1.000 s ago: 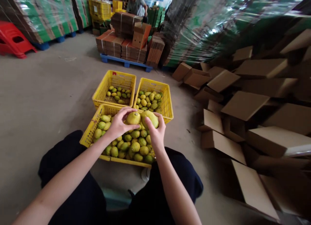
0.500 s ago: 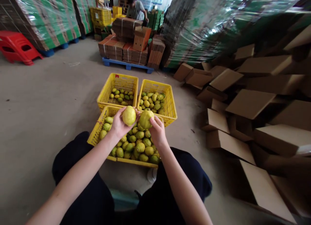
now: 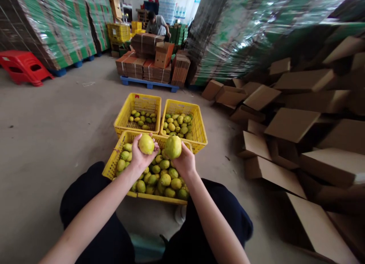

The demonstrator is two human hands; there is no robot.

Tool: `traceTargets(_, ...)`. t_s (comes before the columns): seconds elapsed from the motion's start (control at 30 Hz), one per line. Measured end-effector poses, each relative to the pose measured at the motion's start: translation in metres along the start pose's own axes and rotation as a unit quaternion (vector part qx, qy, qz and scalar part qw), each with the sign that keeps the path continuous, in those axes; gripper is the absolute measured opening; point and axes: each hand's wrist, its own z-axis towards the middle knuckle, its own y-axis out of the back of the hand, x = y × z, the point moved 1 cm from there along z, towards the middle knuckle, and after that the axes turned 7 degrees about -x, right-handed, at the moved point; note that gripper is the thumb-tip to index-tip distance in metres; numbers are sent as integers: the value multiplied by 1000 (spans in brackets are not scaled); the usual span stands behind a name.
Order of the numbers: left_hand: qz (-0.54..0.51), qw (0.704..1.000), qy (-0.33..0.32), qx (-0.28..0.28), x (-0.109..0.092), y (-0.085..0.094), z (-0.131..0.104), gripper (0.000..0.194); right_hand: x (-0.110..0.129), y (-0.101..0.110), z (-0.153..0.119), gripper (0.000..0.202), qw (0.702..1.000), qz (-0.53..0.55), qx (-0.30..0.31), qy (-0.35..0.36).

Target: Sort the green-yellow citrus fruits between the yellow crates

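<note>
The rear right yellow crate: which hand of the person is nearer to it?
Right. The right hand holds a fruit in front of the rear right yellow crate; the left hand holds another fruit farther left, before the rear left crate.

Left fruit [image 3: 146, 144] smooth; crates [image 3: 199, 122] plastic; cartons [image 3: 292, 123] matt cardboard; wrap [image 3: 242, 45] glossy.

The left forearm [image 3: 95, 210] and right forearm [image 3: 213, 216] reach forward, slanting inward; the left hand [image 3: 138, 157] is cupped palm up, the right hand [image 3: 185, 161] curls in a grip, slightly apart.
</note>
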Motion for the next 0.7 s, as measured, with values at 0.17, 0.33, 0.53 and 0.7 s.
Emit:
traceTargets(0.17,15,999,14,-30,9,-1,5,24,0,4,-2,27,998,-26,-3,-60)
traceTargets(0.33,70,996,42,23,13,-3,4,26,4,5,-11,40,997,-40,28,-59)
traceTargets(0.53,247,967,-7,59,12,3,0,26,-7,15,-3,23,987,-80,-81,112)
traceTargets(0.7,346,928,-116,70,15,6,0,24,-6,13,-14,27,946,-194,-35,256)
